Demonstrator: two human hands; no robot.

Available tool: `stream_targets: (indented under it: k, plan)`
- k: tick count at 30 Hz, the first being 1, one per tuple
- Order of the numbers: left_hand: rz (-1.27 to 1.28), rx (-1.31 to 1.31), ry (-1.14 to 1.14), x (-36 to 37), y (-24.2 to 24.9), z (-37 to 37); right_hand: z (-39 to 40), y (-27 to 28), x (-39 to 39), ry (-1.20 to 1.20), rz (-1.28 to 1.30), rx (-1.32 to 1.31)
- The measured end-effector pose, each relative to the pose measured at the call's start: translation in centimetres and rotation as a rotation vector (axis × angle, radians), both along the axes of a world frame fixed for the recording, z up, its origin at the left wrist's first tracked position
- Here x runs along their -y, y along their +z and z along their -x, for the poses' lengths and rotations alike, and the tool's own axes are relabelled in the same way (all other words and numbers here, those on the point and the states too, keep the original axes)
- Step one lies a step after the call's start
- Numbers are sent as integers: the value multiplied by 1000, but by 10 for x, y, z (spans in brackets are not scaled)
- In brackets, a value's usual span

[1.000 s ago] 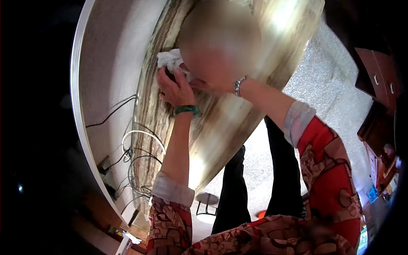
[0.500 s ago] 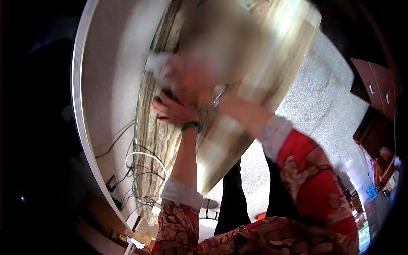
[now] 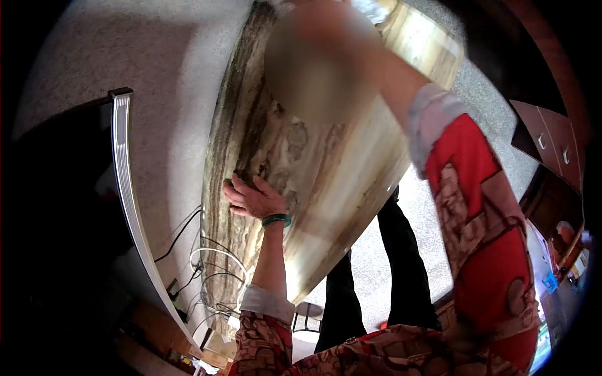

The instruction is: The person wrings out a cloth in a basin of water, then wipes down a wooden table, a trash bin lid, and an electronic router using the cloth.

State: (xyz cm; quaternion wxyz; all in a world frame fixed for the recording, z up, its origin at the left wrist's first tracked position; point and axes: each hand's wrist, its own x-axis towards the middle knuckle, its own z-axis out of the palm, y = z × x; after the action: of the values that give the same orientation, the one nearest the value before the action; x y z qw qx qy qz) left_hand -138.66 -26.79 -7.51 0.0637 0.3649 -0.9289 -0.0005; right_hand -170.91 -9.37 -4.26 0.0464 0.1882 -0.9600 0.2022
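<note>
My left hand [image 3: 256, 199] lies on the brown-and-cream streaked tabletop [image 3: 320, 169], fingers spread, holding nothing. A green bangle [image 3: 276, 220] circles that wrist. Stretched out to the far part of the table, my right hand [image 3: 323, 25] is mostly hidden by a round blurred patch, so its fingers cannot be made out. Beside it at the top edge shows a bit of crumpled, whitish material [image 3: 374, 10], perhaps a cloth. Whether the right hand grips it is hidden.
Black cables and a white cable [image 3: 216, 250] lie loose at the table's near left end. A large dark panel with a silver edge [image 3: 124, 169] stands to the left. Dark drawers [image 3: 552, 141] are at the right, across the pale speckled floor [image 3: 489, 119].
My right hand has swept from beside the left hand to the far end of the table. The left hand stays on the tabletop. My view has shifted, showing more of the dark panel.
</note>
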Motion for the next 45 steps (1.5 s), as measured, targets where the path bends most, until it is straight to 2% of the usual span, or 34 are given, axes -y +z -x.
stream_targets:
  k: [1, 4, 6, 8, 10, 12, 14, 15, 17, 18, 20, 22, 26, 28, 29, 31, 32, 34, 36, 38, 39, 41, 42, 43, 45]
  plan:
    - [18, -5, -13, -1, 0, 1, -1, 19, -26, -30, 23, 121]
    - [32, -18, -36, 0, 0, 0, -15, 2, -73, -122, -86, 60]
    - [32, -29, -58, 1, -1, -1, -48, -10, -90, -154, -56, -168]
    - [100, 22, -52, 5, -9, -5, -97, -12, -90, -166, -30, -41]
    - [61, -8, -57, -1, 0, -1, -156, -8, -82, -81, -54, 0]
    - [19, 12, -22, -2, 5, 2, -216, 3, -62, 68, -22, 177]
    - [52, 22, -15, -2, 1, 2, -256, 11, -41, 292, -2, 249]
    - [86, 33, -6, -1, 0, 1, -258, 7, -34, 288, 1, 253]
    - [96, 21, -23, 1, -3, 0, -256, 0, -22, 509, 135, 241]
    - [102, 7, -37, 2, -3, -2, -245, -4, -19, 508, 137, 250]
    - [103, 3, -48, 3, -5, -4, -202, -18, -16, 525, 116, 20]
    - [98, -18, -61, 4, -3, -3, -152, -9, -16, 374, 133, -28]
    - [15, 50, 59, 3, -1, 2, -94, 9, -32, 336, 196, 25]
    - [36, 26, 13, 4, -3, -1, -88, 32, -39, 33, 621, 596]
    - [22, 42, 14, 1, 1, 1, -86, 32, -48, 33, 613, 597]
    - [26, 49, 10, 2, 0, 1, -79, 22, -82, -167, 1356, 1056]
    - [30, 57, 5, 2, -1, 0, -66, 2, -106, 195, 957, 425]
    - [51, 82, 14, 3, -3, 0, -55, -12, -154, 288, 718, 145]
    - [46, 75, 1, 2, 0, 1, -49, 26, -165, -374, 977, 691]
    - [49, 103, 18, 0, 2, 3, -45, 29, -165, -470, 641, 310]
    - [47, 94, 23, 1, 1, 3, -53, 27, -155, -299, 729, 210]
    - [50, 90, 25, 1, 1, 3, -88, 25, -132, 48, 492, 91]
    - [42, 94, 31, 0, 2, 3, -105, 31, -120, 223, 171, 70]
    - [33, 97, 39, 0, 3, 3, -114, 24, -112, 225, 177, 69]
    - [33, 91, 43, 0, 4, 3, -121, 9, -95, 322, -28, 64]
